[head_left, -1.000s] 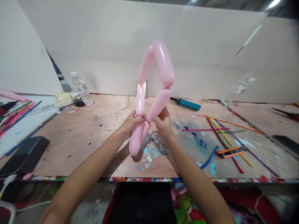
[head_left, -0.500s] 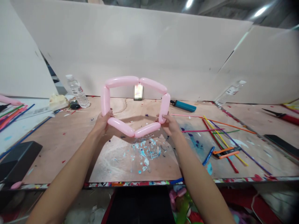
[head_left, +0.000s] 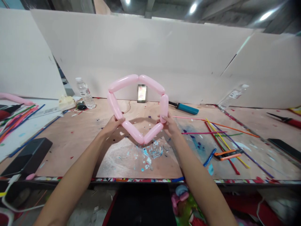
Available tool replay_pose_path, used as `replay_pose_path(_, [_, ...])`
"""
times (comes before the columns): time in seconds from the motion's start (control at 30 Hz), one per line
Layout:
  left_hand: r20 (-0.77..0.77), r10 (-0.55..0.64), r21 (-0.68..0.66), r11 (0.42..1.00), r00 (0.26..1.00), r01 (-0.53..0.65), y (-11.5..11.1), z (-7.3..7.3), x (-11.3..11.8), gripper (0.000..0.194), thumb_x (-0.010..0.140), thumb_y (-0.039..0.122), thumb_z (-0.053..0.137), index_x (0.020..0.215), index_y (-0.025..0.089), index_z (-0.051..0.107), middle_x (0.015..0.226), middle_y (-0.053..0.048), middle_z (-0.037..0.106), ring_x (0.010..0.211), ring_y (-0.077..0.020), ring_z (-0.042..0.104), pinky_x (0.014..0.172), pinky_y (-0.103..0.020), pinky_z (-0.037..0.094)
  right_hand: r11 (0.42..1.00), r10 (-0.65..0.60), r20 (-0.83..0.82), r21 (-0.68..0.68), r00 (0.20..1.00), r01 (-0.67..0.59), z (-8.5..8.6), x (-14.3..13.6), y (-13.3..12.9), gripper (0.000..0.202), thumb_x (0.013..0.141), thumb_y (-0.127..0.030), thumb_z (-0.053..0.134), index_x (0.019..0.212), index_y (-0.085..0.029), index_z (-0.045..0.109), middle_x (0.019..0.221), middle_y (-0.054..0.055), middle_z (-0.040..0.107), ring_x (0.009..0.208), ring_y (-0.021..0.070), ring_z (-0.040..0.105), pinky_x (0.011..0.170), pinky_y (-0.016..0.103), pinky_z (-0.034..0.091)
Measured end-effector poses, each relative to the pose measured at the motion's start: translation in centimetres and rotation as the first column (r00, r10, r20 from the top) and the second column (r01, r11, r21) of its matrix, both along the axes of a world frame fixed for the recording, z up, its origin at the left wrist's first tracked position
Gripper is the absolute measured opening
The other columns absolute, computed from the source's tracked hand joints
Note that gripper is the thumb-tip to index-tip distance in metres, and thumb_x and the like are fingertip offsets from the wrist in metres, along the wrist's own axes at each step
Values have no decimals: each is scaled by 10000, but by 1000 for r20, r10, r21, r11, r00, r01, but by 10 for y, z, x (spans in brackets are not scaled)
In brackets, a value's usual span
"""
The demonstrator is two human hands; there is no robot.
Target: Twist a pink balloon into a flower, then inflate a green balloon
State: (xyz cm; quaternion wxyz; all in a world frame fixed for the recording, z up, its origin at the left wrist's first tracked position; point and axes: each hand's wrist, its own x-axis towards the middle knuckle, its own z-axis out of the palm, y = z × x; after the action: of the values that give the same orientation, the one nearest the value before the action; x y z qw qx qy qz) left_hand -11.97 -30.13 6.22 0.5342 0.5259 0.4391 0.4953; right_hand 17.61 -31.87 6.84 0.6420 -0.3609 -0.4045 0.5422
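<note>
A pale pink modelling balloon (head_left: 124, 82), twisted into a closed ring of several sausage-like segments, is held up above the table. My left hand (head_left: 113, 124) grips it at the lower left, near the twist between a side segment and a bottom one. At the lower right, my right hand (head_left: 169, 124) has its fingers round the side segment by another twist. The ring's bottom twist hangs low between my hands, and its top twist stands just above a small upright phone-like object with a blurred face (head_left: 142, 94).
Right of my hands lie uninflated balloons (head_left: 225, 138), an orange-and-black cutter (head_left: 228, 154) and, farther back, a teal hand pump (head_left: 187, 108). Water bottles (head_left: 86, 94) stand or lean by the white partition (head_left: 141, 47). A dark box (head_left: 28, 157) sits at left on the wooden table (head_left: 77, 135).
My left hand has moved right, closer to my right hand. The ring has narrowed at the bottom, its lower twist dropping into a sharper point. The view has shifted slightly.
</note>
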Motion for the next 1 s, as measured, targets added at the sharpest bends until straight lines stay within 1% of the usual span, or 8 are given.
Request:
replay_pose_path(0.13, [46,-54,-16,998,997,55,-6,3,7,519,708,311,770,1154,182,537,896,-16,575,821,-156,584,732,-288,502,1000,-21,-2,-8,1000,21,-3,-2,2,389,637,-290,758,976,-260,571,839,-42,655,611,112,622,579,262,548])
replay_pose_path(0.27, [240,-134,-58,987,961,152,-6,5,9,446,727,306,758,1101,171,555,921,-41,626,809,-163,609,726,-301,518,998,-64,-15,10,998,64,-4,-1,5,390,648,-311,749,982,-256,555,824,-49,649,576,96,608,569,249,545])
replay_pose_path(0.37, [323,-121,-72,986,939,152,-7,7,10,417,697,304,778,1031,152,581,897,-58,654,796,-177,627,711,-314,530,995,-101,-22,3,995,102,-3,-1,5,405,642,-318,754,985,-250,548,804,-55,641,555,88,596,554,240,545])
replay_pose_path(0.53, [193,-88,-60,993,977,101,-10,5,13,366,617,290,826,879,127,629,833,-69,672,745,-187,648,677,-302,522,986,-166,-28,-28,986,165,-8,-2,10,400,672,-412,745,970,-258,527,767,-65,625,527,94,584,508,256,558])
replay_pose_path(0.63, [99,-66,-31,997,993,70,-10,2,14,352,642,326,806,878,131,632,808,-67,670,717,-198,646,642,-316,523,970,-231,-25,-77,973,229,-12,0,15,434,677,-470,745,978,-260,514,748,-63,629,511,98,587,473,249,549])
replay_pose_path(0.77, [-5,-43,19,999,999,43,-9,1,16,320,667,326,781,866,141,612,799,-51,651,725,-187,628,633,-301,519,964,-252,-55,-100,966,246,-12,0,16,433,671,-523,744,895,-240,507,693,-62,611,471,93,565,444,239,525])
replay_pose_path(0.9, [-16,-64,-6,998,998,64,-10,4,18,337,654,303,781,894,157,595,784,-34,632,701,-175,608,595,-281,499,961,-262,-122,-129,957,246,-7,-1,13,340,754,-531,642,807,-223,508,605,-53,574,424,99,514,422,255,498])
replay_pose_path(1.0, [-13,-71,-20,997,997,71,-12,6,19,318,648,299,780,860,154,593,771,-38,633,692,-176,608,594,-284,498,971,-224,-185,-123,957,204,-3,-1,11,301,797,-506,553,758,-210,511,589,-36,560,431,103,504,447,263,501])
